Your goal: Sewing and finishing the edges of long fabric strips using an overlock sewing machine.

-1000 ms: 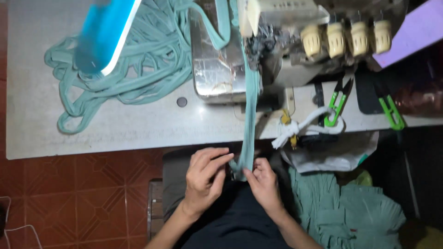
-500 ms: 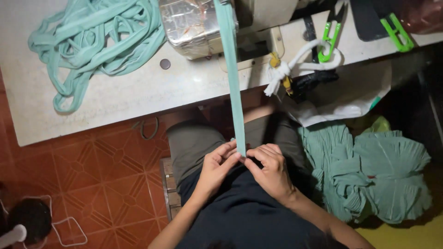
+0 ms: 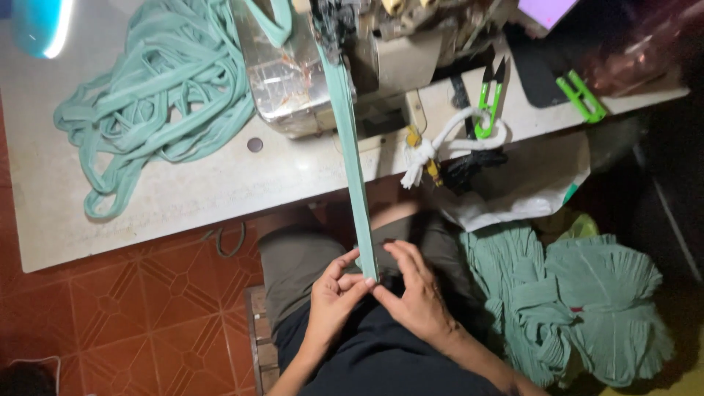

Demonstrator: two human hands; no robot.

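Note:
A long teal fabric strip [image 3: 352, 154] runs taut from the sewing machine [image 3: 315, 66] on the table down to my lap. My left hand [image 3: 334, 297] and my right hand [image 3: 414, 293] meet at its lower end, both pinching the strip between fingers and thumbs. A loose heap of the same teal strip [image 3: 158, 88] lies on the table [image 3: 183, 191] left of the machine.
Green thread snips [image 3: 485, 106] and a second green pair [image 3: 581, 97] lie on the table's right side, near a white cord bundle [image 3: 440, 143]. Stacks of folded teal fabric [image 3: 572, 301] sit at the lower right. Orange floor tiles [image 3: 132, 308] show on the left.
The view has shifted, bringing the table and machine further into frame. My hands have stayed together on the strip's lower end above my lap.

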